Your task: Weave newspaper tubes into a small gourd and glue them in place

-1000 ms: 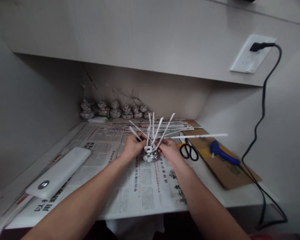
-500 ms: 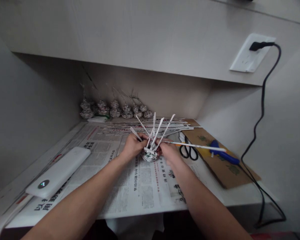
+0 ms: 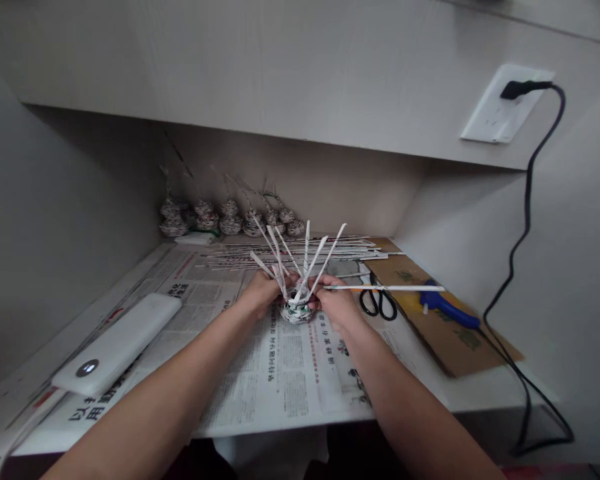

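Between my hands, a small round basket woven from rolled newspaper point(image 3: 297, 312) sits over the newspaper sheets, its paper spokes point(image 3: 307, 247) fanning up and outward. My left hand point(image 3: 264, 288) is closed on the basket's left side, fingertips partly hidden behind the spokes. From the right, my right hand point(image 3: 334, 299) grips the rim with bent fingers. A long rolled-paper strip point(image 3: 400, 289) runs rightward from the right hand, passing above black-handled scissors point(image 3: 377, 304).
Many paper rolls point(image 3: 290, 255) lie behind the basket. Several woven gourds point(image 3: 231, 220) line the back wall. A blue glue gun point(image 3: 450, 311) rests on cardboard point(image 3: 440, 347) at right, its black cord rising to a wall socket point(image 3: 507, 103). A white power bank point(image 3: 117, 343) lies left.
More spokes now stand spread apart on the left side of the basket. The basket has shifted slightly left, and the long strip's free end has swung slightly.
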Tool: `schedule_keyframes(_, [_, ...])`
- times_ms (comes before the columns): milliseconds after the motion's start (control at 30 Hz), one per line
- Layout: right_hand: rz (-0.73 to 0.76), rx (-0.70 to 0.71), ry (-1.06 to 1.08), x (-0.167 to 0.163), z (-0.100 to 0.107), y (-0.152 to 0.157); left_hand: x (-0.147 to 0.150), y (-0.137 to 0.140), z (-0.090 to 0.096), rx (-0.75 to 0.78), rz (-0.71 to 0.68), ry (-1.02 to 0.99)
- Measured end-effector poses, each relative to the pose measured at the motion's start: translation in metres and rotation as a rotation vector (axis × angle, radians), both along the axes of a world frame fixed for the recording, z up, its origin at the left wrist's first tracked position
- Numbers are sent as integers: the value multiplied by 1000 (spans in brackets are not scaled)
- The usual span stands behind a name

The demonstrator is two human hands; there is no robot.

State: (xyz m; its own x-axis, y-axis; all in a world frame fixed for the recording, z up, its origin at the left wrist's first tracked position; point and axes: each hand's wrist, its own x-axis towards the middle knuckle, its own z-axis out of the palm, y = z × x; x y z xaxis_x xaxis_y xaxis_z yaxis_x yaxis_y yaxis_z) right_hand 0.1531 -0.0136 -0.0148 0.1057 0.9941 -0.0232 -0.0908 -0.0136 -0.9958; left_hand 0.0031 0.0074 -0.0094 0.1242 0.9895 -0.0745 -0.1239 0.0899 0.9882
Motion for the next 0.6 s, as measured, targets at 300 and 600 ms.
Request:
schedule_keyframes(300, [2,79,-81,-2,-3,-1,-2,0,2,149,-43,34])
schedule_keyframes(600, [-26,92,-144,-3,-4,-2,5,-3,-2,247,71,29])
